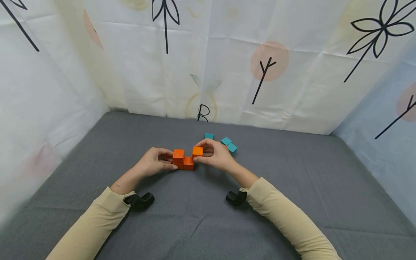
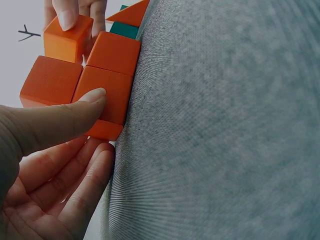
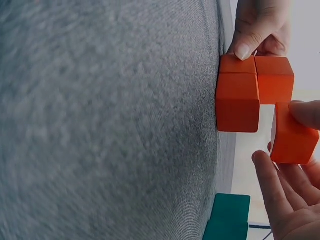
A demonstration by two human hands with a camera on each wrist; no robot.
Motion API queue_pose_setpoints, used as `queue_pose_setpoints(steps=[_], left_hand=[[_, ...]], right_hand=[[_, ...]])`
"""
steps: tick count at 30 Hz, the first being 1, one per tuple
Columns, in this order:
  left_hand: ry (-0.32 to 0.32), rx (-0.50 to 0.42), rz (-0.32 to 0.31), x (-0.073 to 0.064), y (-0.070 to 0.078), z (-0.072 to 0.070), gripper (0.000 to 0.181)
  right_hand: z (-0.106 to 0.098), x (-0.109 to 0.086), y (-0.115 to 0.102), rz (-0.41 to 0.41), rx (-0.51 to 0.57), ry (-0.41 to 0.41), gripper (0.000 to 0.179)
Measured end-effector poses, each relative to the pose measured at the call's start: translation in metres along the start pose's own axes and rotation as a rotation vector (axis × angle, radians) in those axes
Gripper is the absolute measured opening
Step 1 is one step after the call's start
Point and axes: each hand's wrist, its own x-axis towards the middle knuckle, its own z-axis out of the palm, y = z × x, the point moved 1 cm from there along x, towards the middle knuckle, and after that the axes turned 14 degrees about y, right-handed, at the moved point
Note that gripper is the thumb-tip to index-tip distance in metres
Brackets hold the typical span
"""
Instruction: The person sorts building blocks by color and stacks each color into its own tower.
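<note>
On the grey cloth, two orange cubes stand side by side, the left one partly behind the left thumb and the right one [image 1: 188, 163] with its top bare. A third orange cube [image 1: 178, 154] is stacked on the left one. My left hand [image 1: 155, 159] grips the lower left cube [image 2: 112, 97], thumb on its near face and fingers behind. My right hand [image 1: 216, 153] pinches another orange cube [image 3: 295, 137] between thumb and fingers. This cube is held above the lower right cube [image 3: 237, 102], with a gap visible between them in the right wrist view.
Behind the right hand lie teal blocks [image 1: 232, 148], with another teal block [image 1: 209, 136] farther left. An orange triangular piece [image 2: 131, 14] shows beside teal in the left wrist view. A patterned white curtain [image 1: 227, 72] borders the grey surface [image 1: 292, 187] at the back.
</note>
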Motion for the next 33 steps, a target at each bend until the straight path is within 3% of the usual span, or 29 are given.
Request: queue_pose_setpoints(steps=[11,33], left_hand=[[-0.001,-0.004,0.006,0.000,0.000,-0.001,0.045],[0.007,0.022,0.005,0.000,0.001,0.000,0.043]], right_hand=[[0.009,0.000,0.000,-0.027,-0.059,-0.049,0.036],[0.020,0.000,-0.004,-0.057,-0.092,-0.044,0.035]])
